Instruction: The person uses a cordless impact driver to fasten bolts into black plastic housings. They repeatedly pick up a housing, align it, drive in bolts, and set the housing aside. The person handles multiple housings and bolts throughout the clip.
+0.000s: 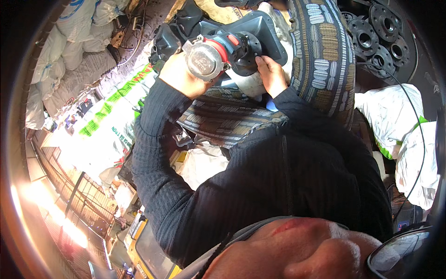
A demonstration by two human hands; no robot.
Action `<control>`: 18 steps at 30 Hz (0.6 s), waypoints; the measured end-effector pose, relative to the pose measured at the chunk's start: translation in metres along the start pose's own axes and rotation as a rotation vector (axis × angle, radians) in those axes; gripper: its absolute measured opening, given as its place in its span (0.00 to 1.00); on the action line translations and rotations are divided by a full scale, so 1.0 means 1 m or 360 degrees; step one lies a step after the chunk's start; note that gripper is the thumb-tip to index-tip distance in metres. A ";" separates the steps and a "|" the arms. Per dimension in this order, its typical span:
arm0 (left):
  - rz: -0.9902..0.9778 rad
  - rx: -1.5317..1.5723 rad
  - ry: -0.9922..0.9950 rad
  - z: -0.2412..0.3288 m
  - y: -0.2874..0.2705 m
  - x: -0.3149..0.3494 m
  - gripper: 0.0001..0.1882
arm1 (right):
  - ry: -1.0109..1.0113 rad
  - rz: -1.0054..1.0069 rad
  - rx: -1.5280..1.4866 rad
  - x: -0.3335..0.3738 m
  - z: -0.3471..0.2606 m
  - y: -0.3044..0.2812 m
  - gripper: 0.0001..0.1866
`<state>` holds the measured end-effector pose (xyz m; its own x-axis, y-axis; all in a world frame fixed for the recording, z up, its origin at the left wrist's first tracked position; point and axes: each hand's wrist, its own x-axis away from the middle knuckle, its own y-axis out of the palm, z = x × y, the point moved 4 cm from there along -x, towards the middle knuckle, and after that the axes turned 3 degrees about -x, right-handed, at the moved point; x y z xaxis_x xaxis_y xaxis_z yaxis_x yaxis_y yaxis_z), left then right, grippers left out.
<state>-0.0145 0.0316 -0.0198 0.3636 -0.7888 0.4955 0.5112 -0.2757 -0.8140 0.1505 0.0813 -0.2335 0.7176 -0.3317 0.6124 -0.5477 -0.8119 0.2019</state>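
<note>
My left hand (175,76) is wrapped around a power tool (204,59) with a round silvery end, a red ring and a grey body. The tool's far end meets a round black flange (253,45) set on a square, funnel-shaped black part (272,33). My right hand (273,75) has its fingertips closed on the flange's near right edge, beside a small bright bolt head. Whitish cloth lies under the black part, between my legs. Where the tool meets the flange is partly hidden by the tool body.
More black funnel-shaped parts (166,43) lie beyond my left hand. Several round flanges (364,39) with centre holes are piled at the far right. White sacks (392,109) stand at the right, with a dark cable (420,125) running past. Patterned trousers (320,56) cover my bent leg.
</note>
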 end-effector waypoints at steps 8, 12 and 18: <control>-0.0079 -0.0132 -0.0004 -0.012 0.011 -0.019 0.15 | -0.0079 0.0123 0.0081 -0.002 -0.025 -0.003 0.13; -0.0172 0.0062 -0.0195 -0.022 0.013 -0.022 0.17 | -0.0092 0.0169 0.0158 -0.005 -0.034 -0.003 0.13; -0.0182 0.0362 -0.0381 -0.037 0.027 -0.017 0.21 | -0.0120 0.0212 0.0170 -0.005 -0.037 -0.003 0.13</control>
<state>-0.0356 0.0174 -0.0611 0.4527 -0.6011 0.6586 0.7098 -0.2042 -0.6742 0.1323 0.1033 -0.2092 0.6742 -0.4716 0.5684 -0.5943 -0.8034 0.0382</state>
